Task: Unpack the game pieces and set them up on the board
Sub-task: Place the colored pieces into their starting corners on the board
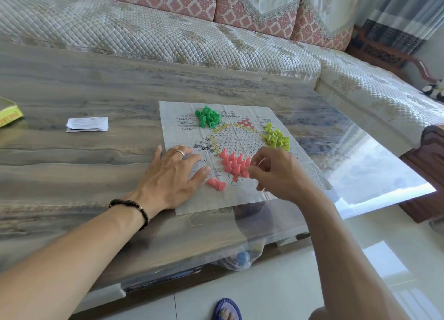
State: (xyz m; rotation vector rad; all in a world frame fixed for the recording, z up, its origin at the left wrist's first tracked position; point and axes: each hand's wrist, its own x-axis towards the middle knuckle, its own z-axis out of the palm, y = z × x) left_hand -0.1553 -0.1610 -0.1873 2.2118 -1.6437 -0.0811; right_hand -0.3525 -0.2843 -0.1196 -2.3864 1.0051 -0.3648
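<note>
Paper game board lies flat on the wood-grain surface, set toward its right end; the board's right corner sits near the surface's glossy right edge, its near edge well back from the surface's front edge. My left hand rests palm-down with fingers straight and spread, pressing the board's left margin; the heel of the hand is off the paper on bare surface. My right hand hovers over the board's near-right part, grip closed in a pinch at the edge of the pink pieces; a sliver of pink shows at the fingertips, though I cannot tell if it is a held piece or one standing behind them. The pink pieces stand upright, packed on the near point of the printed star. Two more pink pieces lie on their sides on the paper, just beside my left thumb, apart from the standing group. Green pieces are heaped at the board's far-left corner; yellow-green pieces are heaped at the right side, close to the paper's edge. Star centre is uncovered. Left of the board: wide open surface, with a folded white leaflet well apart from the paper and a yellow box corner at the far left frame edge. A quilted sofa runs behind the surface's far edge.
</note>
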